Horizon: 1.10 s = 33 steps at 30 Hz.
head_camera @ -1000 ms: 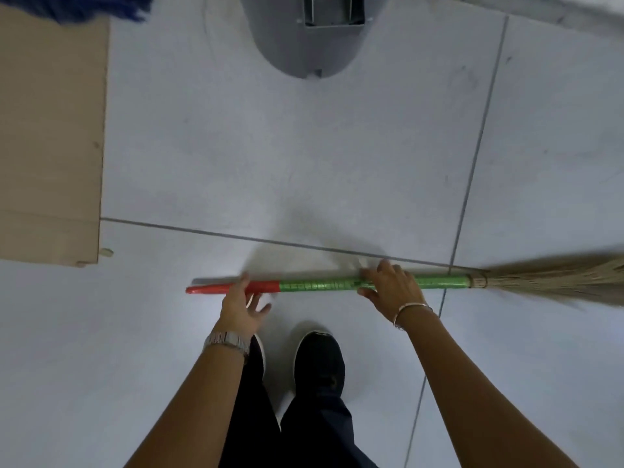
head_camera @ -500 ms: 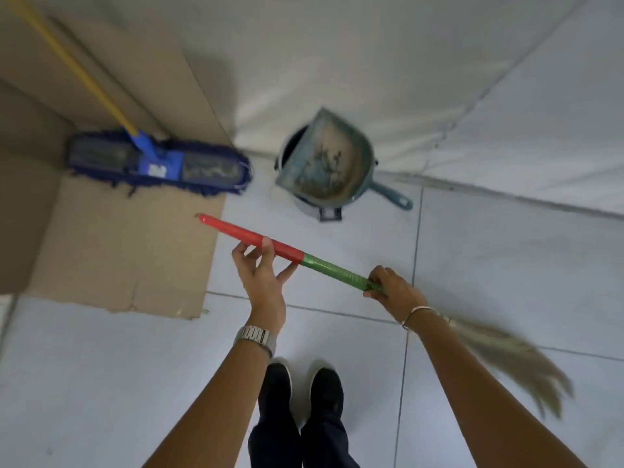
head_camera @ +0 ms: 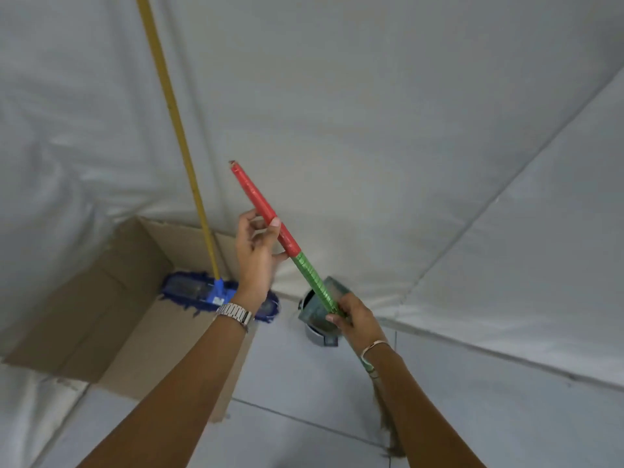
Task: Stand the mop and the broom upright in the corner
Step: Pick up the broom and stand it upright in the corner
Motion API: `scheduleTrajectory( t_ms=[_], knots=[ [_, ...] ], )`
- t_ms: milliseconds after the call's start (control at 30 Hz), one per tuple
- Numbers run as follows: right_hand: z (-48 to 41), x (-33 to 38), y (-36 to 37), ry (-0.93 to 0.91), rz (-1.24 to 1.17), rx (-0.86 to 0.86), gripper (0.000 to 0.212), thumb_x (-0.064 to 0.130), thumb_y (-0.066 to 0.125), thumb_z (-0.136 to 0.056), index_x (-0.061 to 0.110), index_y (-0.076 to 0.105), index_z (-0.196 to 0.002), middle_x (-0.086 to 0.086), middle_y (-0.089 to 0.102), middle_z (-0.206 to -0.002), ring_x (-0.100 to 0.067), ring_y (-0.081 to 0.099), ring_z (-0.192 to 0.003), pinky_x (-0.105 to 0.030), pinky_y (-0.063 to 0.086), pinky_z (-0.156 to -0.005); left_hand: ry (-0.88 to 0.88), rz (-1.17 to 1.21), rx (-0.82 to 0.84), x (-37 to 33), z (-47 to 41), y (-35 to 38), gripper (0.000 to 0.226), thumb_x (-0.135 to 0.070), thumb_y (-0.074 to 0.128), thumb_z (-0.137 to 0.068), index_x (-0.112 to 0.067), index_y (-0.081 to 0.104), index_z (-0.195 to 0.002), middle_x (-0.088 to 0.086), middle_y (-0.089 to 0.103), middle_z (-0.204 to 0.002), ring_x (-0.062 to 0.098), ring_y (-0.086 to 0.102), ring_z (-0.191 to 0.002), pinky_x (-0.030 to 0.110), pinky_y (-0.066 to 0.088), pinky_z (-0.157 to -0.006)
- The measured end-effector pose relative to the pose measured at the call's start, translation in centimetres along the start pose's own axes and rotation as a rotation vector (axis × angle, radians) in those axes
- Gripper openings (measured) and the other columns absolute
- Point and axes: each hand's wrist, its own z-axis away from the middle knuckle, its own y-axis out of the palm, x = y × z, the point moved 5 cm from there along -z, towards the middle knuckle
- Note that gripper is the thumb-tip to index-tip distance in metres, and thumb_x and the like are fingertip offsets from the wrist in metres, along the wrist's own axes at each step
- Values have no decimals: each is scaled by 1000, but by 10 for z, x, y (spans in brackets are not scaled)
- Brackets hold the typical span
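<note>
I hold the broom [head_camera: 266,219] off the floor, its red-and-green handle tilted up toward the wall. My left hand [head_camera: 256,261] pinches the red part near the colour change. My right hand [head_camera: 351,319] grips the green part lower down. The straw bristles hang down behind my right forearm. The mop [head_camera: 216,292] stands in the corner, its blue fringed head on cardboard and its yellow pole rising straight up along the wall.
Flattened cardboard [head_camera: 111,305] lines the corner floor and the left wall. A green dustpan [head_camera: 317,309] rests on a grey bin [head_camera: 315,336] against the white wall, just behind my right hand. Pale floor tiles [head_camera: 304,383] spread to the right.
Both hands lifted the broom from flat on the floor and swung its red end upward toward the wall. My view rose from the floor to the corner.
</note>
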Motion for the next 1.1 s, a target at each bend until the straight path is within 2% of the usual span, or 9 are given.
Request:
scheduleTrajectory(
  t_ms=[67,200,267,500,600,700,867,1000,1100],
  knots=[
    [6,36,-3,-28,-5,-30,26,17,64,-82,29,42,-76,1,57,-77,-22,53,-74,-32,45,-69,62,-21,44,-40,-5,-4,19,-6,54,-91,-25,49,-91,-6,50,-84,-3,60,-71,20,56,-50],
    [10,105,6,-75,-27,-72,23,20,67,-81,17,44,-85,-7,59,-84,-24,54,-77,-37,49,-71,119,-20,134,-105,-17,-22,21,-8,56,-90,-28,51,-92,-5,52,-87,-7,64,-72,28,60,-54],
    [11,139,18,-101,-56,-83,24,19,66,-81,20,45,-89,-5,57,-86,-23,55,-79,-31,49,-67,145,-28,172,-135,-23,-37,20,-9,57,-89,-28,52,-94,-5,53,-86,-2,65,-74,29,61,-56],
    [9,234,76,-215,-26,-141,22,18,68,-79,11,53,-93,-15,63,-94,-29,60,-87,-45,53,-81,229,-68,306,-211,-43,-104,20,-6,58,-89,-18,51,-104,-5,52,-86,7,62,-80,33,61,-62],
    [1,267,102,-239,-52,-177,23,16,71,-76,8,57,-93,-17,66,-94,-26,60,-82,-38,53,-77,238,-78,316,-231,-57,-133,21,-7,59,-88,-17,51,-105,-6,52,-84,7,61,-78,38,61,-64],
    [-16,293,125,-267,-70,-203,25,7,74,-72,3,62,-93,-21,67,-94,-21,58,-76,-15,50,-70,254,-81,280,-241,-73,-161,22,-7,63,-85,-18,52,-101,-5,54,-82,9,61,-76,35,61,-59],
    [-55,321,180,-236,-111,-178,24,0,71,-71,5,64,-93,-20,68,-92,-22,59,-77,-45,54,-82,280,-160,223,-233,-121,-213,27,-9,68,-82,-28,50,-91,-3,52,-82,14,57,-79,38,61,-56],
    [-98,338,222,-219,-147,-149,26,-4,67,-73,2,62,-97,-9,63,-89,-18,56,-79,-45,52,-86,257,-170,171,-218,-170,-248,26,-9,67,-82,-23,51,-97,-4,53,-84,16,57,-83,39,61,-57],
    [-137,355,255,-214,-122,-73,25,-4,65,-75,-1,60,-99,-17,65,-94,-21,56,-85,-45,50,-90,234,-177,86,-206,-209,-282,26,-9,68,-82,-17,50,-100,-4,54,-84,15,58,-81,36,61,-57]
  ],
)
